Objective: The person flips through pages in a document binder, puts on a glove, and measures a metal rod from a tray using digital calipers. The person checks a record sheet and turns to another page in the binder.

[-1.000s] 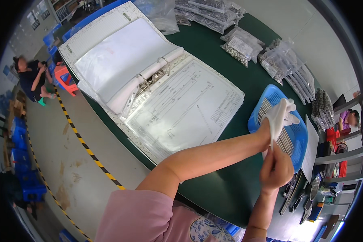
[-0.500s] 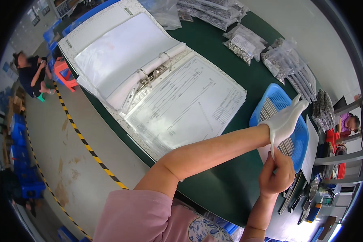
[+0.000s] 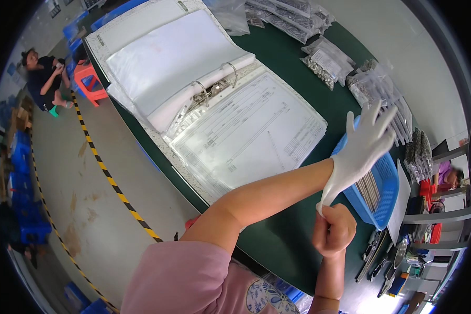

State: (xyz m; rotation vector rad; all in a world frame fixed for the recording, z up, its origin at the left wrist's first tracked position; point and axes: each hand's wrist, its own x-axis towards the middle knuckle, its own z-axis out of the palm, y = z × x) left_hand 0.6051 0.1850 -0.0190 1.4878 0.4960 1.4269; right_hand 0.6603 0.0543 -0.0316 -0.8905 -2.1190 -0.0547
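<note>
My left hand [image 3: 362, 149] is inside a thin white glove [image 3: 341, 172], fingers spread and holding nothing. It hovers over a blue plastic basket [image 3: 390, 183] and covers part of it. Thin metal rods [image 3: 369, 192] lie side by side in the basket. My bare right hand [image 3: 336, 230] pinches the glove's cuff at the left wrist and stretches it down toward me. An open ring binder [image 3: 214, 91] lies to the left, with a drawing in a clear sleeve [image 3: 251, 131] on its near page.
Bags of small metal parts [image 3: 327, 60] line the table's far side. Hand tools [image 3: 374, 254] lie at the right, beside a white sheet [image 3: 397, 204]. A red stool [image 3: 89, 83] and a seated person [image 3: 44, 78] are at the left, beyond striped floor tape [image 3: 110, 183].
My left hand has gone from fingers together to spread wide, rising and shifting slightly left. My right hand has moved left and down, still pulling the cuff. The whole view has shifted a little.
</note>
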